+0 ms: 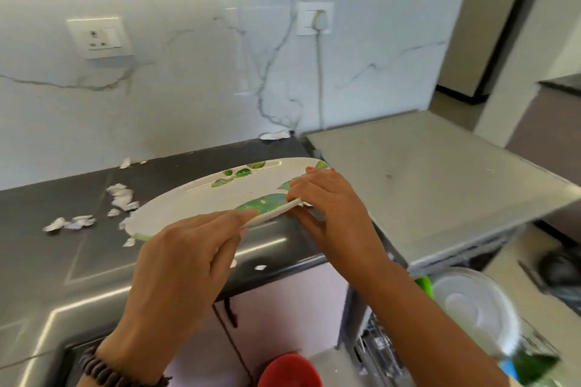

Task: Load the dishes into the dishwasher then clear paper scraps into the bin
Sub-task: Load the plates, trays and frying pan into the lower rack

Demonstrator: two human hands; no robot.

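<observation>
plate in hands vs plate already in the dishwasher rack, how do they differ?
The held plate is carried over the dark counter, near flat and slightly tilted, gripped at its near rim by the left hand and right hand; the racked plate sits untouched down in the dishwasher, lower right. The held plate shows green leaf prints; the racked plate's visible face looks plain white, though blurred. Both are round with white faces.

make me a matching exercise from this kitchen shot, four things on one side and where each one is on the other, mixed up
Things:
1. leaf-patterned plate
2. paper scraps
3. red bowl
4. wall socket

Places:
A. on the marble backsplash
B. scattered on the dark counter
C. held in both hands, left hand and right hand
D. at the bottom edge, below the counter

Pairs: 1-C, 2-B, 3-D, 4-A
</observation>
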